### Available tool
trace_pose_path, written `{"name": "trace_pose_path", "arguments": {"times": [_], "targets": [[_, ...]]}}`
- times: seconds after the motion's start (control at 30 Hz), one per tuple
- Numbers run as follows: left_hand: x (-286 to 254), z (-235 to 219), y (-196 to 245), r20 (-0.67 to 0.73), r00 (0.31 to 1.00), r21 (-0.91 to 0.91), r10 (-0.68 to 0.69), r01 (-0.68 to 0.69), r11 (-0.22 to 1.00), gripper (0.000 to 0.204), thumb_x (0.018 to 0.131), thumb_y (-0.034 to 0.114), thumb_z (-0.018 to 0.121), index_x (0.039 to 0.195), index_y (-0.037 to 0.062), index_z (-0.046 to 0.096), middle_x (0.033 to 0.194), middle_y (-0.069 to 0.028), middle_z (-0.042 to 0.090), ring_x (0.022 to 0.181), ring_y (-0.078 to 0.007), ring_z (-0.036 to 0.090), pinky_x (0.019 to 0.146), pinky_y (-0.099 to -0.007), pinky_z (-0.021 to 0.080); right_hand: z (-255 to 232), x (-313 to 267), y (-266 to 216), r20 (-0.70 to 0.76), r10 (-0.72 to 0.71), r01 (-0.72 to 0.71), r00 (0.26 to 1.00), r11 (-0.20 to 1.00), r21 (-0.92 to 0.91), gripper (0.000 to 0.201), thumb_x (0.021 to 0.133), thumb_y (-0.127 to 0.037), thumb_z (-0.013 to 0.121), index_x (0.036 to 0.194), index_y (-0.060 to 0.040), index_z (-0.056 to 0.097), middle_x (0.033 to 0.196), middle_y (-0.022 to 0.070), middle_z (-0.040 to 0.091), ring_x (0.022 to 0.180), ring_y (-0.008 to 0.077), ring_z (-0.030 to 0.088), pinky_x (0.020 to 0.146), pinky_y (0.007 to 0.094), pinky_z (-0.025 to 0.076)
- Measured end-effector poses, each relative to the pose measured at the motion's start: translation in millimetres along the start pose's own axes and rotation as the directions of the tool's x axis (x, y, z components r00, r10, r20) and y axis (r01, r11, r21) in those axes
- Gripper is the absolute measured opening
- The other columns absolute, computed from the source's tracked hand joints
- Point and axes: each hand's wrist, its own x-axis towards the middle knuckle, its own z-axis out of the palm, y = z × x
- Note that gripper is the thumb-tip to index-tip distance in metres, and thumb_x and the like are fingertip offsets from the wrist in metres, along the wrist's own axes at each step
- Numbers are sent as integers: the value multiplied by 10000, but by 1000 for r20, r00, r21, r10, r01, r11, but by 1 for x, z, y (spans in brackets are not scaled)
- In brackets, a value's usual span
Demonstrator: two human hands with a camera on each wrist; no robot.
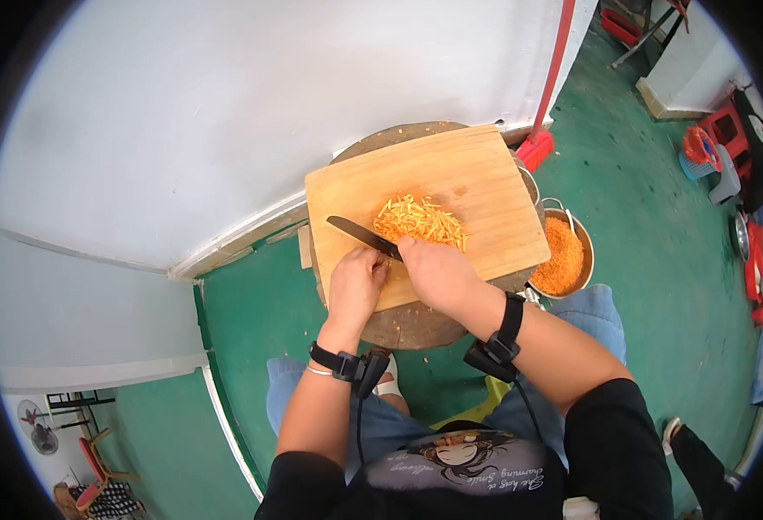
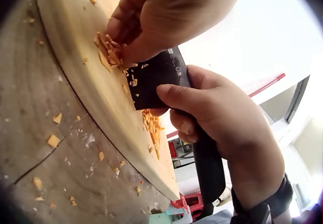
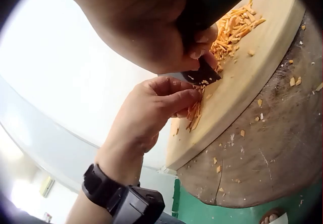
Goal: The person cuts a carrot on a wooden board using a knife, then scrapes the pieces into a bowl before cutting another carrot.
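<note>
My right hand (image 1: 442, 273) grips the black handle of a kitchen knife (image 1: 355, 230), its thumb along the dark blade in the left wrist view. The blade stands on edge on a wooden cutting board (image 1: 494, 191). Beside it, my left hand (image 1: 357, 282) has bent fingertips pinching a small bunch of orange vegetable strips (image 3: 194, 118) against the board, right at the blade. Small chopped bits cling to the blade's face. On the blade's other side lies a loose pile of cut orange strips (image 1: 420, 221).
The board rests on a round wooden stump (image 1: 407, 328) strewn with orange crumbs. To its right stands a metal pot (image 1: 589, 260) of finely chopped orange bits (image 1: 559, 256). A white wall (image 1: 251, 104) rises behind, with a red broom (image 1: 535, 152) near the board's far corner.
</note>
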Motion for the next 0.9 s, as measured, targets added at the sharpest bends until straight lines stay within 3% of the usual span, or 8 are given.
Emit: {"name": "trace_pose_path", "arguments": {"times": [0.4,0.8,0.9], "targets": [[2,0,-2,16,999,6,39,-39,999,61,703,39,633,755,6,628,762,-151,607,736,-335,598,647,-389,476,1,-7,-5,18,4,-4,1000,1000,3,73,794,-73,491,845,-22,505,702,148,613,658,277,649,569,349,521],[1,-1,-2,21,999,35,44,-45,998,69,726,71,639,761,13,635,766,-154,608,746,-336,597,658,-396,473,-2,-14,-1,-55,-32,30,998,999,-34,96,770,-70,524,855,-30,504,689,118,603,646,249,650,551,334,520],[2,-1,-1,14,998,25,60,-60,998,66,722,67,642,750,9,629,764,-155,606,742,-336,596,658,-399,471,-2,-12,-4,23,3,-2,1000,999,-34,96,772,-68,519,858,-28,506,691,119,603,642,258,648,551,336,520]]}}
